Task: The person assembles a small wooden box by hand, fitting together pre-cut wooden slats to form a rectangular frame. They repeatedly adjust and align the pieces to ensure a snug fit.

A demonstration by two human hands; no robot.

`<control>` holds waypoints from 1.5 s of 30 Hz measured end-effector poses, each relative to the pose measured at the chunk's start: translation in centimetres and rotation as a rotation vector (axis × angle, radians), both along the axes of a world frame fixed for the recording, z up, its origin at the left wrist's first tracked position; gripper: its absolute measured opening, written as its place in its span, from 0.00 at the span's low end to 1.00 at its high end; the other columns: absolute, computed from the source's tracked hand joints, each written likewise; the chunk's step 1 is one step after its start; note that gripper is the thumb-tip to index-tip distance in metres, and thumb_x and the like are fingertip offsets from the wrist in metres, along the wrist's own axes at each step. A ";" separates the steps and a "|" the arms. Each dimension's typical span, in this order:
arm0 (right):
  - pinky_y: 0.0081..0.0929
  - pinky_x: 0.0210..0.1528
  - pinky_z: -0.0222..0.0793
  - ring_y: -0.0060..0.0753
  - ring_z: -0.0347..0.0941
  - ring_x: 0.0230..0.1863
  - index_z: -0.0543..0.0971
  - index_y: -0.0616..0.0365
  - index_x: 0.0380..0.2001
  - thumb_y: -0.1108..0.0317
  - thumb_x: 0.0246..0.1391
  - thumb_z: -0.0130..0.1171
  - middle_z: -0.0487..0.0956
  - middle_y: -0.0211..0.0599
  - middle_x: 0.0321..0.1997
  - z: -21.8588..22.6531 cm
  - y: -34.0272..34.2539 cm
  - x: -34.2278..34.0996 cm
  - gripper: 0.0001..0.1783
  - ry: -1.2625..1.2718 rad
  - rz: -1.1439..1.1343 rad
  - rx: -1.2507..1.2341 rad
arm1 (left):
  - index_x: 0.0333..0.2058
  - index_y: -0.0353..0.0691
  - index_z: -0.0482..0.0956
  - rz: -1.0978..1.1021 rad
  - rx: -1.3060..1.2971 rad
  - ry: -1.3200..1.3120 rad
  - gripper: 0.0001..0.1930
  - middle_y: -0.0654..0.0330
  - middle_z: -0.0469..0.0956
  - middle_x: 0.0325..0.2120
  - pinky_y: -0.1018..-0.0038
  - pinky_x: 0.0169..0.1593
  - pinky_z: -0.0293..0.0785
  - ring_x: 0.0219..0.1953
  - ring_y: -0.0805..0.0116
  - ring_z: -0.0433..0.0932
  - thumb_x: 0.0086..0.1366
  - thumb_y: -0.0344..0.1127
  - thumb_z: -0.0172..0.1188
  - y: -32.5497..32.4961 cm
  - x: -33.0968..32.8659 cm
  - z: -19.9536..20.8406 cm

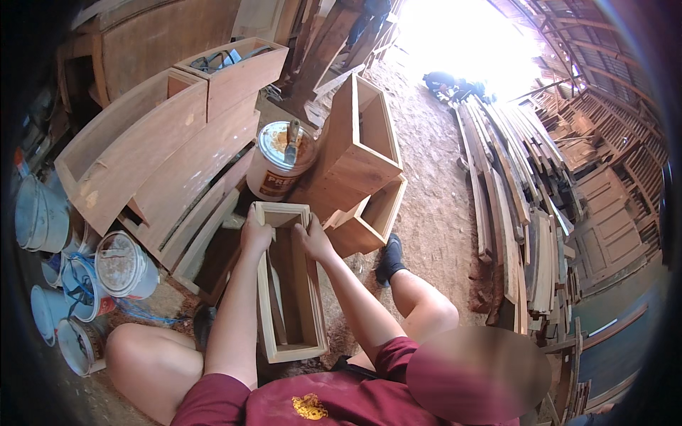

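A long, narrow wooden drawer box lies between my legs, its open side facing up toward me. My left hand grips the far left corner of its rim. On the far right corner, my right hand is closed over the side wall, with fingers partly hidden inside. Just beyond the box stands a white lidded bucket, its lid smeared with orange-brown filler. A putty knife rests on that lid. To the right of the bucket, other wooden drawer boxes are stacked, close to my right hand.
Curved-front wooden drawers are stacked on the left, with cables in one. Several used paint buckets crowd the left side. Long timber planks lie piled on the right along the dirt floor. Panelled doors lean farther right.
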State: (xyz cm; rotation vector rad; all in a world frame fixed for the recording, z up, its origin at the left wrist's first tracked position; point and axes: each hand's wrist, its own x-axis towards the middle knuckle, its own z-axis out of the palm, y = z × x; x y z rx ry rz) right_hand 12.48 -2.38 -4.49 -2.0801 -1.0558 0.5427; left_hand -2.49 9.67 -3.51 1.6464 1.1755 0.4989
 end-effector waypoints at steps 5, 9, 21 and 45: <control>0.46 0.66 0.61 0.62 0.65 0.66 0.57 0.68 0.66 0.55 0.69 0.46 0.68 0.68 0.63 1.1 -2.2 -3.6 0.32 -0.018 -0.070 -0.137 | 0.68 0.38 0.58 0.215 0.332 -0.065 0.37 0.41 0.69 0.62 0.60 0.65 0.65 0.64 0.50 0.70 0.63 0.38 0.61 -0.1 -0.4 -0.3; 0.51 0.62 0.65 0.67 0.68 0.62 0.59 0.64 0.66 0.54 0.69 0.44 0.71 0.69 0.60 2.1 -3.1 -3.6 0.31 -0.059 -0.129 -0.198 | 0.56 0.35 0.75 0.249 0.618 -0.474 0.23 0.43 0.77 0.53 0.61 0.60 0.71 0.56 0.54 0.77 0.64 0.37 0.63 -1.7 1.4 6.0; 0.52 0.57 0.68 0.65 0.72 0.57 0.62 0.60 0.64 0.54 0.70 0.43 0.75 0.66 0.56 -1.7 -3.6 -2.3 0.28 -0.180 -0.168 -0.106 | 0.47 0.37 0.75 -0.822 -0.305 -1.427 0.21 0.57 0.77 0.47 0.67 0.58 0.71 0.53 0.66 0.76 0.57 0.38 0.69 -11.4 -5.0 24.7; 0.50 0.59 0.68 0.68 0.69 0.58 0.59 0.64 0.66 0.58 0.67 0.50 0.71 0.64 0.60 -0.3 -0.5 -0.1 0.31 -0.271 -0.053 -0.106 | 0.50 0.37 0.70 -1.303 -0.259 -2.149 0.46 0.53 0.69 0.52 0.62 0.59 0.63 0.57 0.59 0.69 0.39 0.61 0.79 -16.1 -6.1 28.0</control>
